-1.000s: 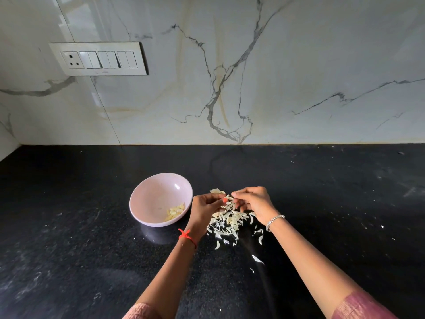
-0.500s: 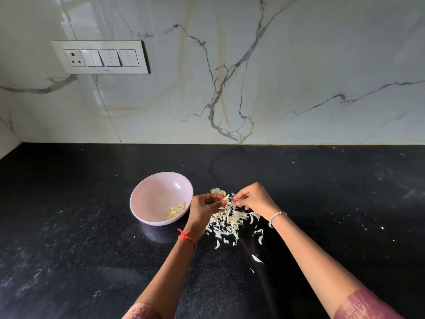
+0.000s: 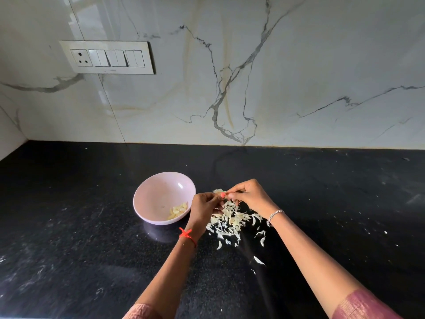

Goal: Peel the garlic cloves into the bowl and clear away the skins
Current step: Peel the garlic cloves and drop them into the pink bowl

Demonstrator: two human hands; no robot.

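A pale pink bowl [image 3: 158, 194] sits on the black counter with several peeled garlic cloves [image 3: 178, 211] at its lower right inside. Just right of it lies a heap of white garlic skins [image 3: 232, 221], with loose flakes trailing toward me. Above the heap my left hand [image 3: 203, 209] and my right hand [image 3: 249, 195] meet fingertip to fingertip, both pinching a small garlic clove [image 3: 221, 196] that is mostly hidden between the fingers. A strip of skin [image 3: 218, 191] shows just behind the fingertips.
The black stone counter [image 3: 80, 249] runs wide to left and right, flecked with small white bits. A marble wall [image 3: 276, 88] closes the back, with a switch panel [image 3: 108, 57] at upper left. A side wall meets the counter at far left.
My right hand has lifted slightly and drawn its fingertips up and back from the clove. My left hand stays in place beside the bowl.
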